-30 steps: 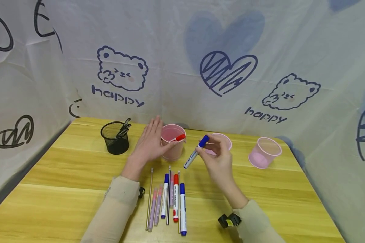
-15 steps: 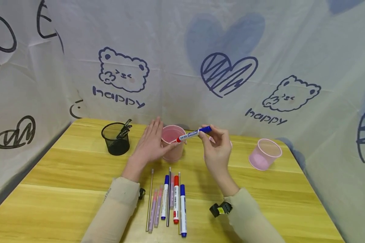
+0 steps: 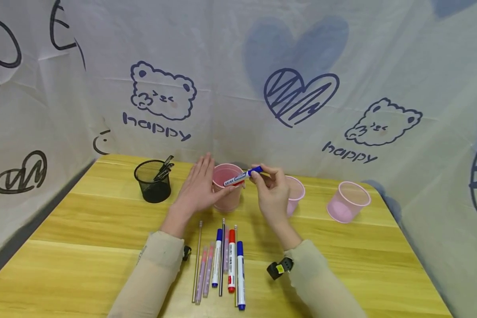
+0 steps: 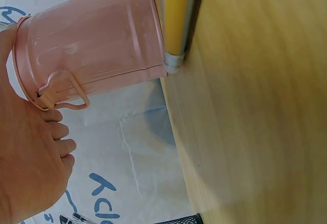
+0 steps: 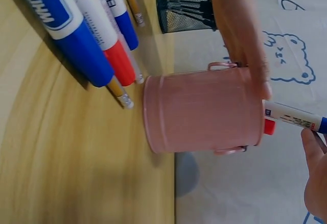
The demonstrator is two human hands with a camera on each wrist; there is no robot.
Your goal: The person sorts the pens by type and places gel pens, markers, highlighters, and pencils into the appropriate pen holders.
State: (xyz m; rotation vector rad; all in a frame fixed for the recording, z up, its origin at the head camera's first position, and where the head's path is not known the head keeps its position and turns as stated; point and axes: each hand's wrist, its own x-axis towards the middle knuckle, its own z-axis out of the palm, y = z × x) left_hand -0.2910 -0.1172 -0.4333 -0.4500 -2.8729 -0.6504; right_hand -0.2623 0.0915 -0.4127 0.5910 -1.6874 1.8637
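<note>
A pink metal pail [image 3: 227,204] with small side handles stands upright at the table's back. My left hand [image 3: 196,190] rests against its left side, fingers straight and thumb along the near rim. With thumb and fingers, my right hand [image 3: 275,194] pinches a blue whiteboard marker [image 3: 236,179] by its capped end. The marker slants, its lower end over the pail's mouth; in the right wrist view that end [image 5: 268,110] meets the rim. A red cap [image 5: 269,127] sticks out of the pail beside it; the rest of that marker is hidden inside.
Several markers [image 3: 231,260], pencils [image 3: 196,265] and pink-capped pens [image 3: 200,276] lie in a row in front of the pail. A black mesh cup [image 3: 153,190] holding black pens stands left. Two pink cups [image 3: 296,192] [image 3: 343,210] stand right, before the curtain [image 3: 230,110].
My right hand has moved left and brought the blue marker from the pail's right side to over its mouth. My left hand has stayed at the pail.
</note>
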